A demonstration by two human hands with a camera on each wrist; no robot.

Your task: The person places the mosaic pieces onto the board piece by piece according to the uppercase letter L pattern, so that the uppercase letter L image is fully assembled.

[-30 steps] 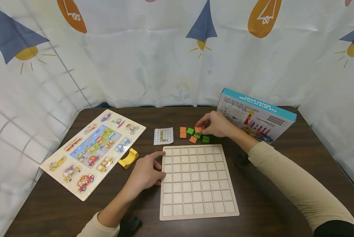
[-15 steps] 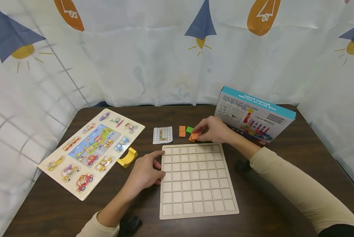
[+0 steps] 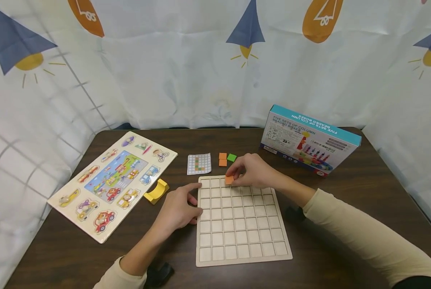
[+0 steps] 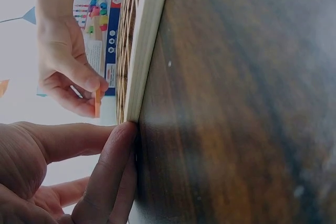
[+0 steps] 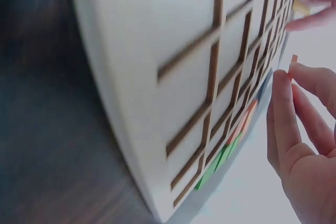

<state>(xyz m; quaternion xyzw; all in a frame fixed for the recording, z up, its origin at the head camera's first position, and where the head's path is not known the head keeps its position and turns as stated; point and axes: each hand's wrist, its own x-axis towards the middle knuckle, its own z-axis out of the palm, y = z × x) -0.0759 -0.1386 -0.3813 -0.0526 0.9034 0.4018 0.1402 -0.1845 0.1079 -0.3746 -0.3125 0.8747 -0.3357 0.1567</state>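
Note:
In the head view my right hand (image 3: 255, 170) pinches a small orange square tile (image 3: 229, 180) between thumb and fingers, over the top row of the wooden grid board (image 3: 235, 224). The right wrist view has the tile (image 5: 294, 59) edge-on at the fingertips of that hand (image 5: 310, 135). My left hand (image 3: 177, 206) touches the board's left edge with spread fingers; in the left wrist view its fingertips (image 4: 126, 129) rest against the board's side. Beyond the board lie two orange tiles (image 3: 223, 159) and a green tile (image 3: 231, 157); my right hand hides others.
A grid-patterned card (image 3: 199, 164) lies behind the board. To the left, a picture puzzle board (image 3: 114, 186) leans over a yellow arched block (image 3: 156, 192). A blue-topped toy box (image 3: 309, 140) stands at the back right of the dark table (image 3: 327, 249).
My right hand has picked up an orange tile from the cluster and brought it toward me and left, over the board's top row. My left hand stays at the board's edge.

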